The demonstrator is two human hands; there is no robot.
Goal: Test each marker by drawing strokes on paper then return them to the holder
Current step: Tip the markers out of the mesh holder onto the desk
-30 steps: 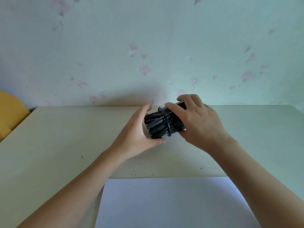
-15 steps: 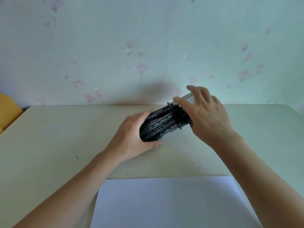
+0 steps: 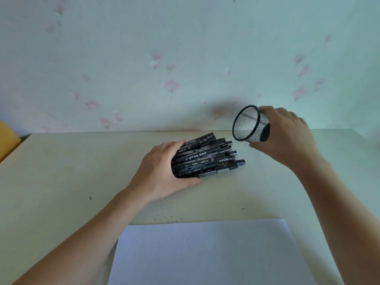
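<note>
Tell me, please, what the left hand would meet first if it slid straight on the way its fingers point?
The left hand already cups the markers, so it would push them. Beyond their tips, the holder in the right hand looks next, though depth is unclear.

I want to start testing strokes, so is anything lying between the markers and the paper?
Nothing visible does. Bare table lies between the markers under the left hand and the paper.
</note>
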